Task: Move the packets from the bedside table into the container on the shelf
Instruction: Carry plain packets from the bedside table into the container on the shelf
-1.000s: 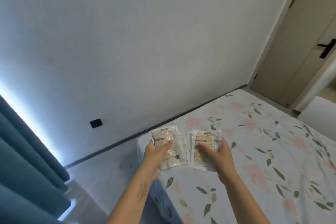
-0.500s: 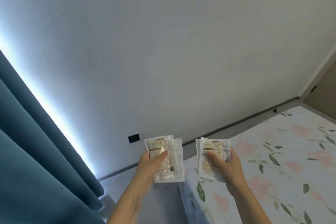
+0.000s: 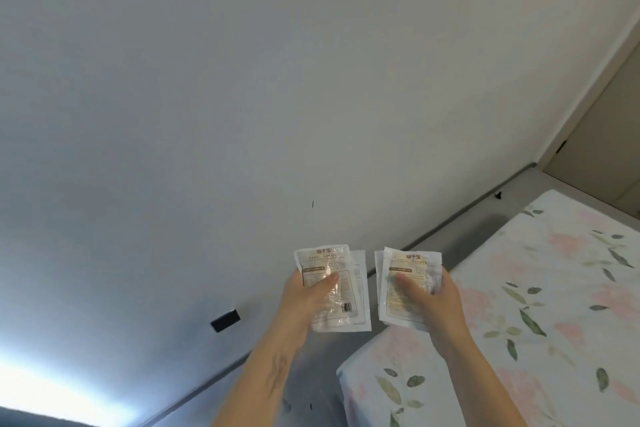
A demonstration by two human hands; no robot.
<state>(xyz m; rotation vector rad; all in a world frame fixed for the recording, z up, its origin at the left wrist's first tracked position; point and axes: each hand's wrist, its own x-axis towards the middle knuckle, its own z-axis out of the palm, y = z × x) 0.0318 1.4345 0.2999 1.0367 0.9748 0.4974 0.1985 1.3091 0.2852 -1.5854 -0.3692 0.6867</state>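
My left hand [image 3: 304, 302] grips a small stack of clear-and-white packets [image 3: 341, 288], thumb pressed on the front one. My right hand [image 3: 433, 302] grips a second stack of the same packets [image 3: 403, 274], thumb across the printed face. Both stacks are held upright side by side at chest height, a small gap apart, in front of a white wall. Neither the bedside table nor the shelf with its container is in view.
A bed with a floral sheet [image 3: 540, 305] fills the lower right, its corner just below my hands. A white wall [image 3: 277, 97] with a black socket [image 3: 225, 320] lies ahead. Grey floor [image 3: 311, 388] runs along the wall. A door [image 3: 609, 149] stands at far right.
The view has swung left and then up; the curtain has left the frame and more wall shows. Both hands keep their packets in the same hold.
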